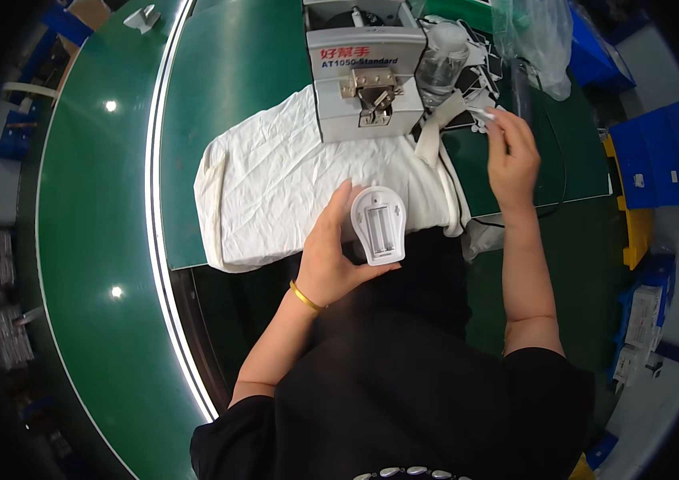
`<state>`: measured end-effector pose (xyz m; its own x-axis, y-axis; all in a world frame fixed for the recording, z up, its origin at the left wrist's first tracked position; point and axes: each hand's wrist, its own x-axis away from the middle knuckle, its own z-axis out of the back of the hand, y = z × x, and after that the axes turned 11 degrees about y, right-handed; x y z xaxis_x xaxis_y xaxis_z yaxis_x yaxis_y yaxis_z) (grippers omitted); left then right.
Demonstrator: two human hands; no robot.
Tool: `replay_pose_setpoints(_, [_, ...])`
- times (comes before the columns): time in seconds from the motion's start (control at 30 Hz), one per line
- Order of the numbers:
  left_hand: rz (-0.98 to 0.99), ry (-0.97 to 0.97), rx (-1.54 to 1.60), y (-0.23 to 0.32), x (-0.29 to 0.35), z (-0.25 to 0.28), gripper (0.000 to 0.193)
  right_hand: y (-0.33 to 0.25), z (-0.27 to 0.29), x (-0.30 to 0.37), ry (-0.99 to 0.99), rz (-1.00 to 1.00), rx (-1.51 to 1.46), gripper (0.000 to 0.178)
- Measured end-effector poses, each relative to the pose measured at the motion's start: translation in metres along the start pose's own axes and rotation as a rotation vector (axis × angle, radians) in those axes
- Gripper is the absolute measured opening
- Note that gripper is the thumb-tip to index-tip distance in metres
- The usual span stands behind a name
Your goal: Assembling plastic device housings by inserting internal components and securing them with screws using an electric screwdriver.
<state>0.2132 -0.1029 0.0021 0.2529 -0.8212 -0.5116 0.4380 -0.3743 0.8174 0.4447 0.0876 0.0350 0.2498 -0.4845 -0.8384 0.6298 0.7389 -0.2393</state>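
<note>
My left hand (330,248) is closed around a white plastic housing (385,228), narrow at the near end and rounded at the far end. Its open battery compartment faces up, and the slot looks to have no batteries in it. Out to the right, my right hand (515,156) pinches a small white piece (482,114) between thumb and fingertips; its exact kind is too small to tell. That hand hovers at a heap of white and dark small parts (479,76). Beneath the housing a creased white cloth (275,184) covers the table's front.
A grey tabletop machine (367,80) with a metal head stands on the cloth's far edge. Beside it are a clear plastic bottle (441,72) and a strip of whitish cloth (438,128). Blue bins (659,152) line the right. A green conveyor (99,216) runs along the left.
</note>
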Motion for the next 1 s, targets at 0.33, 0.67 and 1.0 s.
replay_pose_setpoints(0.33, [0.078,0.005,0.009,-0.001,0.002,-0.001,0.116,-0.112,0.026,0.010,-0.580,-0.801,-0.946,0.025])
replay_pose_setpoints(0.67, [0.096,0.006,0.012,-0.001,0.003,-0.001,0.115,-0.117,0.014,0.015,-0.619,-0.748,-0.861,0.021])
replay_pose_setpoints(1.0, [0.080,0.012,0.040,-0.004,0.004,-0.002,0.115,-0.116,0.006,0.021,-0.515,-0.216,-0.500,0.028])
